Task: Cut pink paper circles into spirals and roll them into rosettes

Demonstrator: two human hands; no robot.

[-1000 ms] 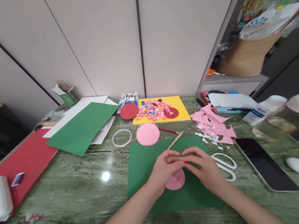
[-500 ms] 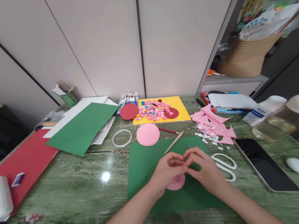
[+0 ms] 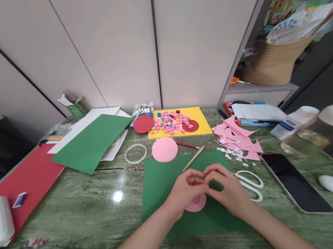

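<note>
L hand (image 3: 183,192) & R hand (image 3: 230,188) meet approx. tip to tip over pink disc (image 3: 197,206), partly hidden, on near green sheet (image 3: 156,177), mid worktop (image 3: 104,212). Fingers bent in, tips bunched; can't tell if they've hold of anything. Stick (image 3: 193,158) just far of hands; scissors (image 3: 252,185) to right.

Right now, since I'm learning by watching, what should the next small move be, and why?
I'd probably part the left hand and right hand slightly to check the pink piece on the green sheet: the hands meet over it, hiding much of it, and whether they pinch anything can't be seen.
</note>
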